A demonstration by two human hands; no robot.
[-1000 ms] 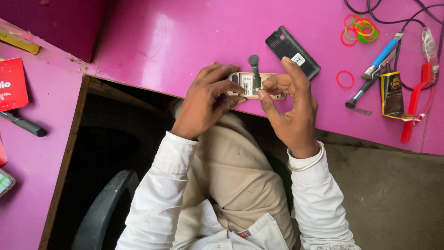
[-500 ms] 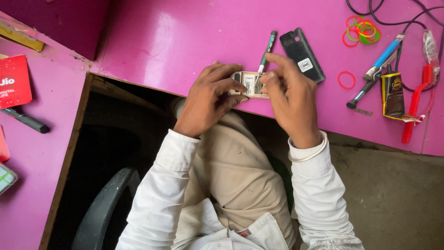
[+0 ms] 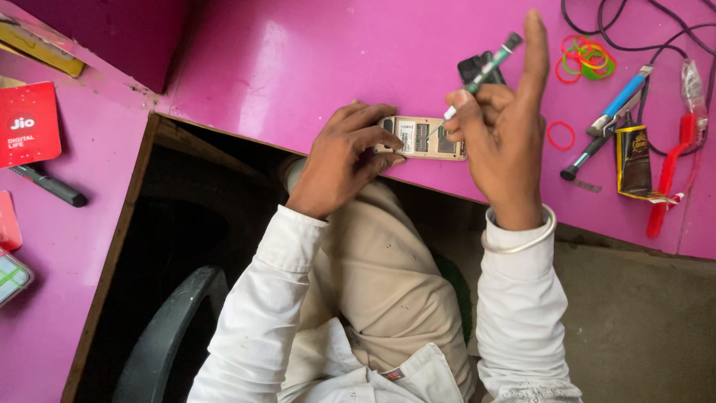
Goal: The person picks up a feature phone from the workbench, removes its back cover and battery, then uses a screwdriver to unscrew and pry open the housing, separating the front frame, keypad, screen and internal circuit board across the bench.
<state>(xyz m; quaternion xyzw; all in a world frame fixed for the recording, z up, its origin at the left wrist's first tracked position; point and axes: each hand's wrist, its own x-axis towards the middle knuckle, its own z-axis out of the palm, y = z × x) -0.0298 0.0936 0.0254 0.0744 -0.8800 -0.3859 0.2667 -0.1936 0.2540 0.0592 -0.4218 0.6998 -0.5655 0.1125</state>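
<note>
My right hand (image 3: 501,142) has lifted since a moment ago, gripping the screwdriver (image 3: 477,76) (forefinger straight up) with its tip slanting down-left onto the opened phone (image 3: 425,138), lying lengthwise along the worktop (image 3: 298,67) edge, pinned by my left hand (image 3: 344,158).

you sit at a small phone-repair bench — pink worktop (image 3: 313,60), opened handset (image 3: 422,138), screwdrivers (image 3: 608,123), glue tube (image 3: 632,160), cables (image 3: 634,37).

A small opened phone (image 3: 422,138) (back cover off, innards exposed) is laid flat at the pink table's near edge. A slim screwdriver (image 3: 477,78) is tilted, its tip set on the phone.
</note>
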